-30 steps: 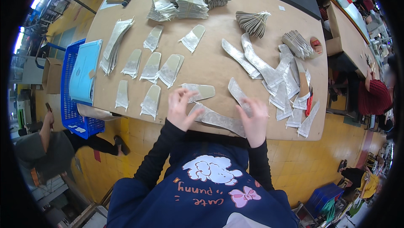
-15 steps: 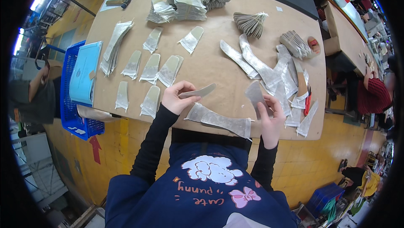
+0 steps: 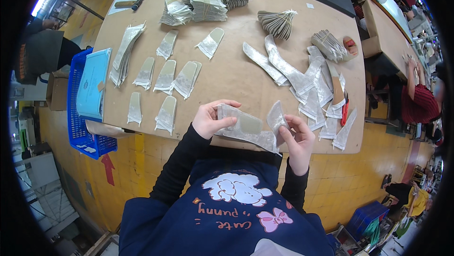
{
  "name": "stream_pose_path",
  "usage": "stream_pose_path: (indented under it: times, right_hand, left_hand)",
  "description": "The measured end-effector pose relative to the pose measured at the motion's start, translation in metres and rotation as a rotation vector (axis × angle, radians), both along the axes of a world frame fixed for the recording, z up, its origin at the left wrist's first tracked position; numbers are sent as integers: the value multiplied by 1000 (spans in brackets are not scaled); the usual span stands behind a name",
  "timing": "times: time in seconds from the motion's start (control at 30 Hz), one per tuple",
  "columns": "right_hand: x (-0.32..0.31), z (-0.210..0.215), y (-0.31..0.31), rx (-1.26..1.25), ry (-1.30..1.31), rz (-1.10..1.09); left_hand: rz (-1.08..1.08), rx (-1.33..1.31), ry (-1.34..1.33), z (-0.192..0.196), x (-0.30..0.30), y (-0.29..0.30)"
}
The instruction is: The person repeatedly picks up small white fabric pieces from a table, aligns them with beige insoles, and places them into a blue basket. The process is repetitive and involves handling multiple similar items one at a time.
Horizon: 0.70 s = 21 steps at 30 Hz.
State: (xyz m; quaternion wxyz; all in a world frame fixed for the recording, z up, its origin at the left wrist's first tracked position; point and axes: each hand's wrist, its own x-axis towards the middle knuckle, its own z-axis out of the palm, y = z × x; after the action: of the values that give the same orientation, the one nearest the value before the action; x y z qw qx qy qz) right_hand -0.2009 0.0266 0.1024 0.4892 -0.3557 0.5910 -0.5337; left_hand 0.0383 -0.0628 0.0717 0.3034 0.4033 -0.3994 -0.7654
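- Where the desk (image 3: pixel 236 74) ends on the left, a blue crate (image 3: pixel 80 133) stands against its edge, holding a light-blue folder (image 3: pixel 92 90) that leans on the crate's desk-side wall.
- The left hand (image 3: pixel 210 120) is raised over the near desk edge, its fingers (image 3: pixel 226 104) curled around one end of a long grey strip (image 3: pixel 246 130), thumb on top.
- The right hand (image 3: pixel 297 138) holds the strip's other end and a small curved grey piece (image 3: pixel 276 119), pinched between thumb and fingers.
- The strip spans between both hands, just above the desk's near edge, close to the person's chest.
- Both forearms, in black sleeves, come up from below, bent inward.
- Similar grey pieces (image 3: pixel 165 76) lie in rows on the desk; bundled stacks (image 3: pixel 208 5) sit at the far side.
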Motion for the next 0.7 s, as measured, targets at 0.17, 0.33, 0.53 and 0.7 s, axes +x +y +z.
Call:
stream_pose_path:
  times: [0.17, 0.33, 0.53, 0.7]
  right_hand:
    - [-1, -2, 2, -6, 74, 14]
    - [1, -3, 5, 96, 118, 5]
    - [5, 1, 2, -135, 603, 170]
    - [13, 1, 0, -146, 624, 149]
  left_hand:
    - [-16, 3, 5, 3, 0, 0]
    - [-28, -3, 0, 10, -2, 0]
    - [-14, -90, -95, 15, -4, 6]
    - [-53, -217, -149, 11, -6, 6]
